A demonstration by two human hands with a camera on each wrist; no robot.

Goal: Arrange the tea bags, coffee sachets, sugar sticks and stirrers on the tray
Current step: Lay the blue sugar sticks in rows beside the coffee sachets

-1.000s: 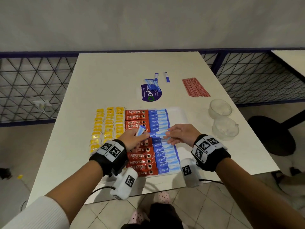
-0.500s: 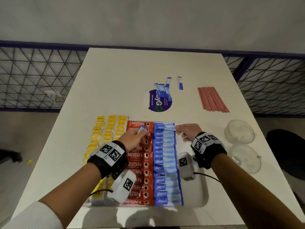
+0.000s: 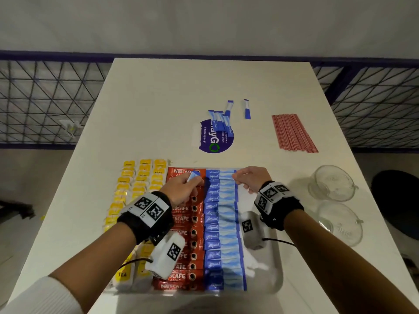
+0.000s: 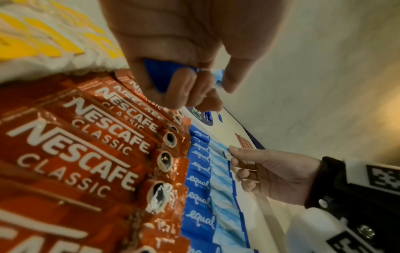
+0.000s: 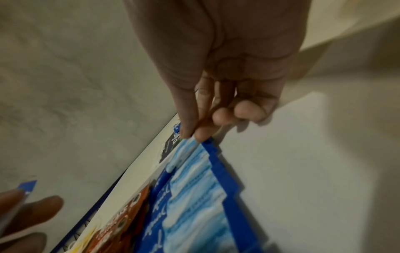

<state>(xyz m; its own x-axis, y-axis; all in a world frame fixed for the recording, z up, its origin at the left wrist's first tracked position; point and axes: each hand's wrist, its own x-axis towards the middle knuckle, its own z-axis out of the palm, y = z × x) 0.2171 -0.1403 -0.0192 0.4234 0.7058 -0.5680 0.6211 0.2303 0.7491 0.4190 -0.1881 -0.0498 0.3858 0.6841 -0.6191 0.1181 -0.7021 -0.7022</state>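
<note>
On the white tray (image 3: 275, 277) lie yellow tea bags (image 3: 127, 191), red coffee sachets (image 3: 186, 243) and a column of blue sugar sticks (image 3: 221, 225). My left hand (image 3: 183, 189) hovers over the top coffee sachets and grips several blue sugar sticks (image 4: 171, 75) in curled fingers. My right hand (image 3: 248, 179) pinches the right end of a sugar stick (image 5: 186, 152) near the top of the blue column, thumb and forefinger together. Red stirrers (image 3: 292, 132) lie far right on the table. Loose sugar sticks (image 3: 223, 117) lie beyond the tray.
A purple sticker (image 3: 215, 139) is on the white table (image 3: 158, 98) under the loose sticks. Two clear glass cups (image 3: 332, 182) (image 3: 340, 223) stand right of the tray. A blue mesh railing (image 3: 45, 98) runs behind and beside the table.
Both hands moved up the tray from the middle of the blue column to its top end. The left hand still holds its sticks. The camera tilted down and closer.
</note>
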